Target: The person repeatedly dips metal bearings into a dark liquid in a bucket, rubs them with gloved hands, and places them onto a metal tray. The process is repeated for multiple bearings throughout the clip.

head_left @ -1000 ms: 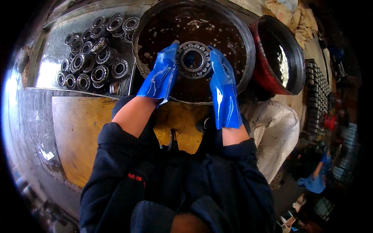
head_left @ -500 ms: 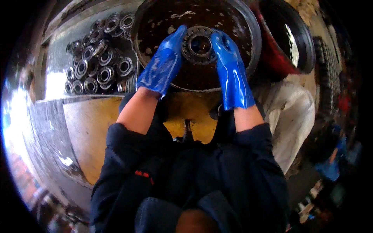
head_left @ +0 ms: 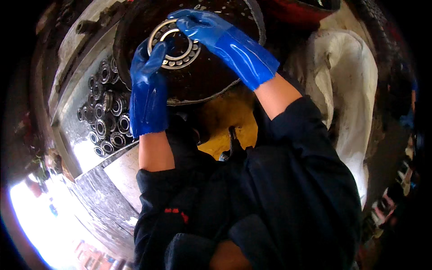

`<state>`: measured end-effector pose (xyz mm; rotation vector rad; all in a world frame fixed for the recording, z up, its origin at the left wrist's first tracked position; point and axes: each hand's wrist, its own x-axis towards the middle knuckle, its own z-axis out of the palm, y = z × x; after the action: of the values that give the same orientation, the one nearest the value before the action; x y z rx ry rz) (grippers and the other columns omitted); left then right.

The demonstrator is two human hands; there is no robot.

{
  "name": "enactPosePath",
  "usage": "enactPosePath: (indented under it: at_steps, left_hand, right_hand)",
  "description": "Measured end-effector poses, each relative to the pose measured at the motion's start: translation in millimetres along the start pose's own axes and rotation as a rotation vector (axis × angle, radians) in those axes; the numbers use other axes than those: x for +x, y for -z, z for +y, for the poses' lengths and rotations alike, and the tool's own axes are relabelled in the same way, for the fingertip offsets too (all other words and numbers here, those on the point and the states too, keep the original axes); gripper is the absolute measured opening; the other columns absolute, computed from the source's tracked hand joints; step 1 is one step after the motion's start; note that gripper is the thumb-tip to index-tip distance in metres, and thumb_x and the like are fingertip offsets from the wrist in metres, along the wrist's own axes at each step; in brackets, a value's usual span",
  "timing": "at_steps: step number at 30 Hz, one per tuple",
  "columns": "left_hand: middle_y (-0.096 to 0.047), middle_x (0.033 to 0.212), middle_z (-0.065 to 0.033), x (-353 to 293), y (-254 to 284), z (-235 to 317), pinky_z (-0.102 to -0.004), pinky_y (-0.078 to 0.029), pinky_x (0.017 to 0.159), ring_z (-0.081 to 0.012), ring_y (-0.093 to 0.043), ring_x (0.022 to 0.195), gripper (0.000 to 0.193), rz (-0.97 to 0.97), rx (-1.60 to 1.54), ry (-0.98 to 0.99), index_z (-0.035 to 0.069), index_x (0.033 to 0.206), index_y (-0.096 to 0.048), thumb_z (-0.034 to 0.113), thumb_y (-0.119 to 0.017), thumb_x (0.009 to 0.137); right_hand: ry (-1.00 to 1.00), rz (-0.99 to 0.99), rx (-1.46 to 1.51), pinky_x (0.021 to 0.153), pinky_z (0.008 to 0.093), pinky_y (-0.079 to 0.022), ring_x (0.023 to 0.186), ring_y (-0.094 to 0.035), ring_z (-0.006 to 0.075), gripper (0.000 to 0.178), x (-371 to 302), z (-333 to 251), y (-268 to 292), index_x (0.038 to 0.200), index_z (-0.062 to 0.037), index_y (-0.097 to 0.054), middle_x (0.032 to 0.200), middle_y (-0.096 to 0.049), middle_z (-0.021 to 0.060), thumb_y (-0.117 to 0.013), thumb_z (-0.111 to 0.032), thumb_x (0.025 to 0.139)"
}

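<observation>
— What have the two hands got hold of?

— A large metal bearing ring [head_left: 174, 43] with its rollers showing around the band. The left hand [head_left: 148, 76], in a blue glove, curls its fingers round the near-left edge of the ring; the right hand [head_left: 211, 33], gloved the same, lies over the far-right edge with fingers closed on it. So both hands are wrapped shut on the ring, from opposite sides

— Why opposite sides?

— My guess is balance: it looks heavy and wet, and a hold across its width keeps it level. The gloves look slick, which fits the dark liquid below

— Where is the ring, then?

— Over a wide dark basin [head_left: 135, 27] of dirty liquid, near its middle. Whether it rests in the liquid or is held just above, I cannot tell

— How much room is there around it?

— The basin is a good deal wider than the ring, so there is slack on every side before the rim. To the left, just beside the basin, a metal tray [head_left: 67, 90] holds a heap of smaller bearings [head_left: 105, 117], packed close. To the right hangs a white cloth [head_left: 355, 90], near the right forearm. Beneath the basin a yellow surface [head_left: 225, 121] shows, and the person's dark sleeves fill the near side, so the free way out seems to be upward or toward the tray
</observation>
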<state>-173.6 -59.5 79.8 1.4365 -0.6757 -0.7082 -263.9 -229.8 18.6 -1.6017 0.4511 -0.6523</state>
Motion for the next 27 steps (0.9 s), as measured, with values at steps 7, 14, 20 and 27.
enactPosePath:
  at_steps: [7,14,20,27]
  left_hand:
    - [-0.073,0.120,-0.0108,19,19,-39,-0.0342,-0.046,0.106,-0.0195,-0.067,0.111,0.039,-0.030,-0.059,0.037,-0.002,0.130,-0.065,0.020,-0.067,0.098]
    - [-0.072,0.122,-0.0120,27,29,-48,-0.0354,-0.048,0.104,-0.0204,-0.068,0.110,0.040,-0.059,-0.081,-0.019,-0.003,0.130,-0.065,0.018,-0.069,0.097]
    - [-0.073,0.118,-0.0116,32,31,-54,-0.0344,-0.050,0.100,-0.0191,-0.069,0.105,0.039,-0.014,-0.060,0.018,-0.003,0.128,-0.066,0.017,-0.072,0.095]
    - [-0.073,0.116,-0.0110,39,31,-61,-0.0313,-0.051,0.097,-0.0184,-0.068,0.103,0.041,-0.029,0.015,0.036,-0.003,0.131,-0.066,0.017,-0.074,0.096]
  right_hand:
    - [-0.127,0.001,-0.023,0.104,0.0355,-0.054,0.115,-0.068,0.0220,0.039,-4,1,-12,0.138,-0.0150,-0.065,0.128,-0.071,0.0102,-0.057,-0.036,0.107]
    - [-0.126,0.026,-0.118,0.105,0.0384,-0.055,0.117,-0.069,0.0260,0.039,2,17,-20,0.139,-0.0164,-0.065,0.130,-0.071,0.0108,-0.056,-0.037,0.107]
    - [-0.155,0.015,-0.179,0.104,0.0384,-0.055,0.116,-0.069,0.0249,0.036,3,17,-20,0.138,-0.0173,-0.066,0.128,-0.072,0.0113,-0.054,-0.033,0.108]
    - [-0.169,0.017,-0.172,0.102,0.0383,-0.055,0.113,-0.068,0.0237,0.036,4,23,-17,0.140,-0.0154,-0.065,0.128,-0.071,0.0121,-0.057,-0.029,0.107]
